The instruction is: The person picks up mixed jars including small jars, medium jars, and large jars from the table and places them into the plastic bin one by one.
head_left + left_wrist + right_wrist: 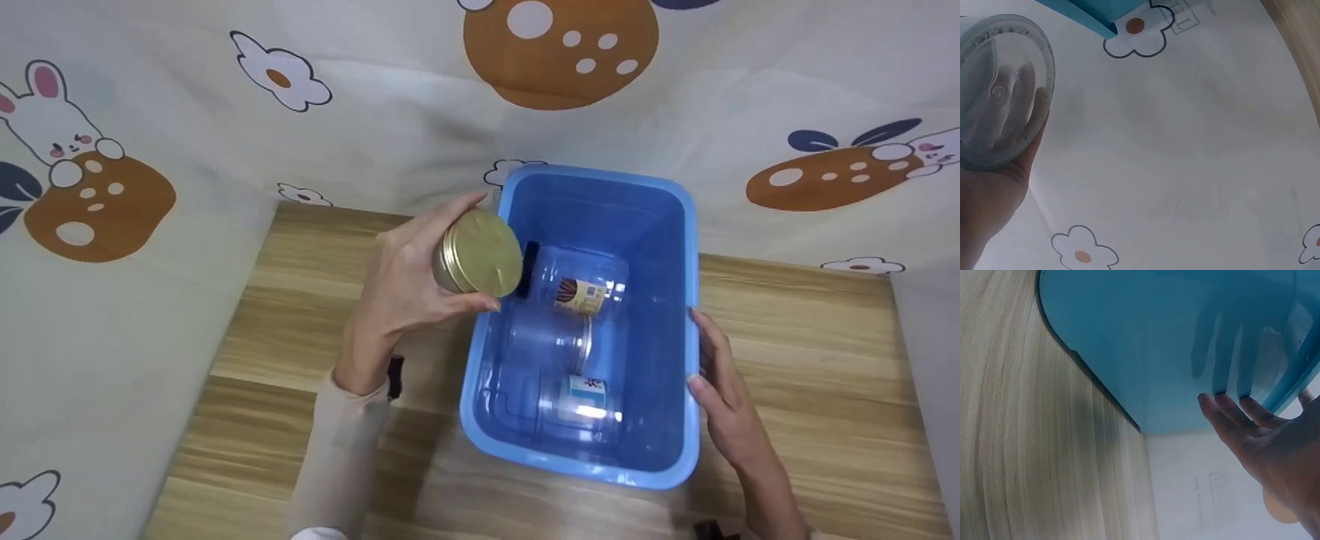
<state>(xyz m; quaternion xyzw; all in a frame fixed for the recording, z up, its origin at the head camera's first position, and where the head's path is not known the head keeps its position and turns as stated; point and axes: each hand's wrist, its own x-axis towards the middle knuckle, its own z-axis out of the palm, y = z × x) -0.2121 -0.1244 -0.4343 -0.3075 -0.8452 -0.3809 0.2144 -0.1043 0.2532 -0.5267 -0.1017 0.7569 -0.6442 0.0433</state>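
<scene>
My left hand [405, 281] grips a clear plastic jar with a gold lid [487, 255] beside the left rim of a blue plastic bin [660, 337]. Thumb and fingers curve round the jar's side, and its clear round base [1008, 93] faces the left wrist camera. On the bin's right side, my right hand [731, 397] holds the rim, thumb on top and fingertips [1224, 402] against the outer wall. Inside the bin lie a jar with a black lid [581, 289], a clear jar with a silvery rim [547, 341] and a clear container with a blue-and-white label [585, 397].
The bin stands on a wood-grain surface [810, 360]. Behind and at the sides hangs a pale cloth [375, 135] printed with rabbits, flowers and orange-brown shapes; the bin's far end is close to it.
</scene>
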